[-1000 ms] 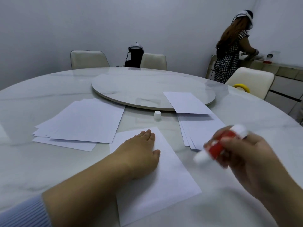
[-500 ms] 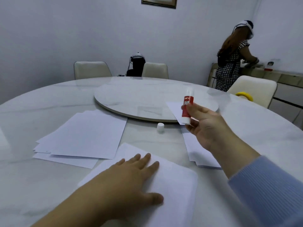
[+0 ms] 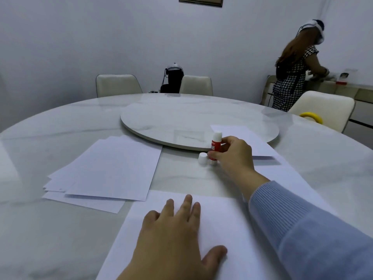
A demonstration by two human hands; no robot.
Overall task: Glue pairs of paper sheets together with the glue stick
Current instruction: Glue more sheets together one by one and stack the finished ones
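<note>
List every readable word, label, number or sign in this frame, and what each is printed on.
"GLUE STICK": white letters running along the red label of the glue stick, which the right hand holds upright on the table; the second word is partly blurred.
A smaller line above those letters on the same label: too small to read.
Paper sheets: no print visible.
Framed picture on the wall: nothing readable.
Red-based item on the far counter: too small to read.

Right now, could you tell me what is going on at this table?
A person is gluing sheets of paper. The left hand rests flat on a sheet in front of them. The right hand holds the red glue stick upright on the table, beside its white cap. Paper stacks lie to the left and right.
</note>
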